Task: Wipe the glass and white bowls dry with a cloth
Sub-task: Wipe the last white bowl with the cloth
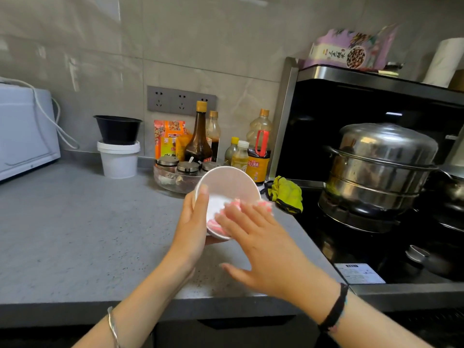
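So the white bowl (231,183) was up off the grey countertop (88,222), tipped so its opening faced the camera. The left hand (192,222) gripped it at the left rim, thumb hooked over the edge and inside, the other fingers curled round the outside and mostly hidden. The right hand (261,242) had its fingers pretty much straight, pressing a pink and white cloth (216,224) flat against the inside of the bowl; a bit of the cloth poked out over the right rim. Just behind the bowl sat a glass dish (170,183) holding little lidded jars. A yellow-green rag (286,194) lay at the counter's right edge, next to the steel steamer pot (381,167).
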Tool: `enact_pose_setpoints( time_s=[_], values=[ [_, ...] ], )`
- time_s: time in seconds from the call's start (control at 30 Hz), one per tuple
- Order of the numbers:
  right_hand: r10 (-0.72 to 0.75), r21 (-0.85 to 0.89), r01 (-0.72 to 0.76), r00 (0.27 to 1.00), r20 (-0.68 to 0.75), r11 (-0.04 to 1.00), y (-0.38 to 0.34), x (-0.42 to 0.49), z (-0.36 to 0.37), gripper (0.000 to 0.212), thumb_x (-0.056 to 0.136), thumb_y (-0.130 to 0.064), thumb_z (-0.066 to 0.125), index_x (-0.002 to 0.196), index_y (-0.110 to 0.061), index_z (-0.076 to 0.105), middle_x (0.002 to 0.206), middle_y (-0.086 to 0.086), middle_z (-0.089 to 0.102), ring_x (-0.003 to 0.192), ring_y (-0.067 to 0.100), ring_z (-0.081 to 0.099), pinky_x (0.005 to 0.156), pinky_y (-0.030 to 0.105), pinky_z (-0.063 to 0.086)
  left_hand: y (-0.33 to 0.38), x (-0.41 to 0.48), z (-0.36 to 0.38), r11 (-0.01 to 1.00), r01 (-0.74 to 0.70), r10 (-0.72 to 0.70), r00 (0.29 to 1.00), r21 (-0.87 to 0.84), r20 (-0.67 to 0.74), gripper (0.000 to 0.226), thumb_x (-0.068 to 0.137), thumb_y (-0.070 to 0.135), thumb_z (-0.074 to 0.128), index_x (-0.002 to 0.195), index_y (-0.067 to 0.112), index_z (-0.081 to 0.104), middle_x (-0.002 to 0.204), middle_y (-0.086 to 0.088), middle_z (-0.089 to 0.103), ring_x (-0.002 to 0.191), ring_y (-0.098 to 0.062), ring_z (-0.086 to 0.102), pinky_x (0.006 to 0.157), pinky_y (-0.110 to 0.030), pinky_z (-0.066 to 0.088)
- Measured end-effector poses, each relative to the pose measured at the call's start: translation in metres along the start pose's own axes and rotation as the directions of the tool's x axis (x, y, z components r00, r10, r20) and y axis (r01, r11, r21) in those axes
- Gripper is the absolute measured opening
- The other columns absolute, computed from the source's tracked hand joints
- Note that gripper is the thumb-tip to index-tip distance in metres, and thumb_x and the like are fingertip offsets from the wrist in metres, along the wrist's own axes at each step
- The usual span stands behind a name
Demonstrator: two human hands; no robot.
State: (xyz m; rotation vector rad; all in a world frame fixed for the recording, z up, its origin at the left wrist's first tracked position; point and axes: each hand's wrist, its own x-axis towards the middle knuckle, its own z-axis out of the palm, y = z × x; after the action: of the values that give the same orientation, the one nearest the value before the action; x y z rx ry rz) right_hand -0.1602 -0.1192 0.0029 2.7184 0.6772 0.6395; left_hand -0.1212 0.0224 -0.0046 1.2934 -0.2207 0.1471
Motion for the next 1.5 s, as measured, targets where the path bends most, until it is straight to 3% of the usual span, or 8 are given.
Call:
enact_pose_setpoints(
  time_s=[0.1, 0.27, 0.53, 0.67, 0.8, 1.03, 1.27, 1.5],
  values=[
    [0.057, 0.294, -0.073, 0.996, 0.062, 0.953, -0.026, -0.003, 0.003, 0.077, 0.091, -0.046, 0.050, 0.153, -0.023, 0.010, 0.161, 0.004, 0.012, 0.148, 0.024, 0.008, 0.116, 0.039, -0.009, -0.013, -0.006, 0.007, 1.000, -0.005, 0.004, 0.998, -0.021, -0.068, 0.032, 0.094, 0.052, 0.039, 0.118, 0.036, 0.051, 0.111, 0.001, 0.065, 0.095, -0.010, 0.065, 0.065, -0.022, 0.054],
    [0.107, 0.662, -0.052, 0.993, -0.042, 0.748, -0.042, 0.003, -0.003, 0.074, 0.080, -0.023, 0.061, 0.145, -0.025, 0.025, 0.136, -0.009, 0.048, 0.122, 0.014, 0.045, 0.099, 0.033, 0.039, -0.016, -0.006, 0.012, 0.983, 0.082, -0.100, 0.990, -0.164, -0.102, 0.009, 0.096, 0.042, 0.047, 0.099, 0.043, 0.055, 0.102, -0.014, 0.063, 0.092, -0.025, 0.063, 0.073, -0.046, 0.057],
    [-0.227, -0.081, 0.215, 0.955, -0.189, 0.973, 0.034, -0.004, 0.038, 0.066, 0.064, -0.023, 0.084, 0.126, -0.014, 0.062, 0.132, 0.007, 0.060, 0.123, 0.024, 0.056, 0.110, 0.042, 0.031, -0.006, -0.001, -0.006, 0.997, -0.022, 0.022, 1.000, 0.079, 0.007, 0.015, 0.100, 0.035, 0.037, 0.101, 0.036, 0.052, 0.106, 0.002, 0.063, 0.092, -0.015, 0.061, 0.073, -0.032, 0.052],
    [0.027, 0.049, -0.015, 0.968, -0.249, 0.999, -0.008, -0.011, 0.052, 0.075, 0.060, -0.023, 0.084, 0.129, -0.010, 0.059, 0.133, 0.011, 0.058, 0.124, 0.028, 0.055, 0.106, 0.050, 0.035, -0.008, -0.001, 0.006, 0.986, -0.145, 0.149, 0.988, 0.077, -0.049, 0.016, 0.101, 0.026, 0.039, 0.100, 0.033, 0.054, 0.102, 0.007, 0.062, 0.092, -0.010, 0.059, 0.068, -0.010, 0.046],
    [0.211, 0.541, -0.057, 0.950, -0.229, 0.839, -0.049, -0.009, 0.042, 0.059, 0.083, -0.019, 0.056, 0.140, -0.015, 0.046, 0.143, 0.001, 0.050, 0.130, 0.016, 0.046, 0.112, 0.038, 0.029, -0.018, -0.006, 0.018, 0.996, -0.011, 0.001, 0.994, -0.090, -0.106, 0.017, 0.101, 0.030, 0.041, 0.098, 0.037, 0.056, 0.102, 0.002, 0.063, 0.090, -0.023, 0.061, 0.080, -0.037, 0.053],
    [-0.240, -0.041, 0.244, 0.884, -0.400, 0.969, 0.036, -0.013, 0.041, 0.021, 0.081, -0.030, 0.068, 0.098, -0.019, 0.073, 0.107, -0.002, 0.071, 0.099, 0.017, 0.067, 0.095, 0.032, 0.044, 0.000, 0.003, 0.001, 0.980, 0.183, -0.188, 0.980, 0.081, 0.060, 0.016, 0.100, 0.032, 0.040, 0.099, 0.030, 0.055, 0.103, -0.005, 0.064, 0.090, -0.022, 0.061, 0.074, -0.038, 0.051],
    [0.087, 0.159, 0.001, 0.833, -0.546, 0.987, -0.004, 0.010, 0.021, 0.044, 0.058, -0.019, 0.092, 0.098, -0.019, 0.075, 0.086, -0.005, 0.074, 0.068, 0.018, 0.069, 0.055, 0.030, 0.054, 0.003, -0.003, 0.021, 0.980, 0.144, -0.142, 0.990, -0.138, 0.024, 0.033, 0.094, 0.021, 0.050, 0.127, 0.020, 0.051, 0.113, -0.015, 0.064, 0.090, -0.020, 0.064, 0.062, -0.030, 0.054],
    [-0.316, -0.047, 0.325, 0.862, -0.397, 0.945, 0.042, 0.002, 0.020, 0.041, 0.071, -0.032, 0.083, 0.107, -0.015, 0.073, 0.111, 0.001, 0.071, 0.099, 0.019, 0.069, 0.087, 0.038, 0.056, 0.018, 0.016, 0.002, 0.980, 0.136, -0.146, 0.987, 0.144, 0.065, 0.019, 0.102, 0.028, 0.035, 0.107, 0.028, 0.053, 0.119, -0.012, 0.061, 0.103, -0.028, 0.059, 0.080, -0.039, 0.050]
  ],
)
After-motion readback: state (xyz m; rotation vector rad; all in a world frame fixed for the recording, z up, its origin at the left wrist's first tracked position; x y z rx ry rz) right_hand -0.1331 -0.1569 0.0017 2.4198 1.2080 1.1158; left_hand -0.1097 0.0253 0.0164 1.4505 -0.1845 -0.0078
